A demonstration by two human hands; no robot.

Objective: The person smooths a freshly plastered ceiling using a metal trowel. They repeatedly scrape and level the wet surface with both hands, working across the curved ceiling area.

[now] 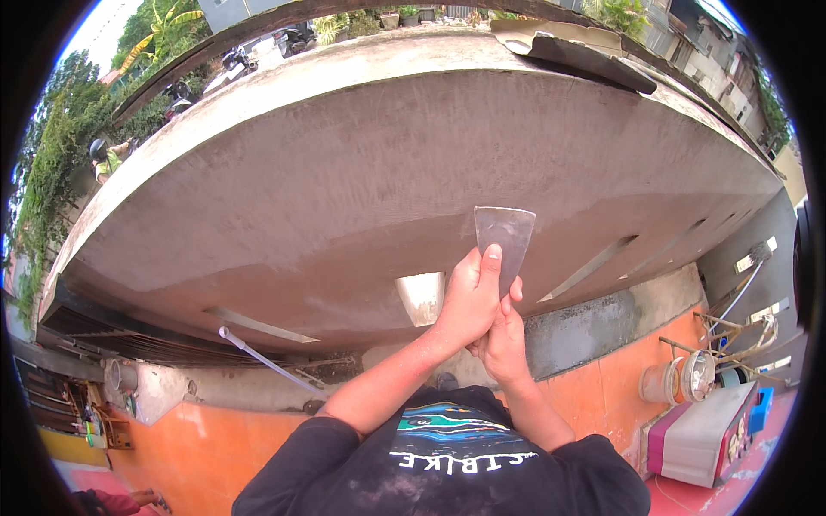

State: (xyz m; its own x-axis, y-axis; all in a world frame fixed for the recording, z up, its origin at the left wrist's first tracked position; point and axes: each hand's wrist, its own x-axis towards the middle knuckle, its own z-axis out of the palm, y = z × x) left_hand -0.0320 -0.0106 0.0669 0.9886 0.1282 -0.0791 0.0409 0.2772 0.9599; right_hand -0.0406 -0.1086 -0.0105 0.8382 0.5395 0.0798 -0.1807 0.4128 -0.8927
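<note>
Left hand [465, 297]: fingers closed around scraper [506, 230], thumb pressed on blade. Right hand [504, 346] tucked just below, at 5 o'clock; fingers partly hidden, grip cannot be told. Blade pointed to 12 o'clock, in front of grey plastered wall [344, 163]; contact unclear. Wall opening [421, 297] at 9 o'clock, buckets [659, 383] at 4. Step judged: scraper held ready; firm grip, steady blade angle called for next.
</note>
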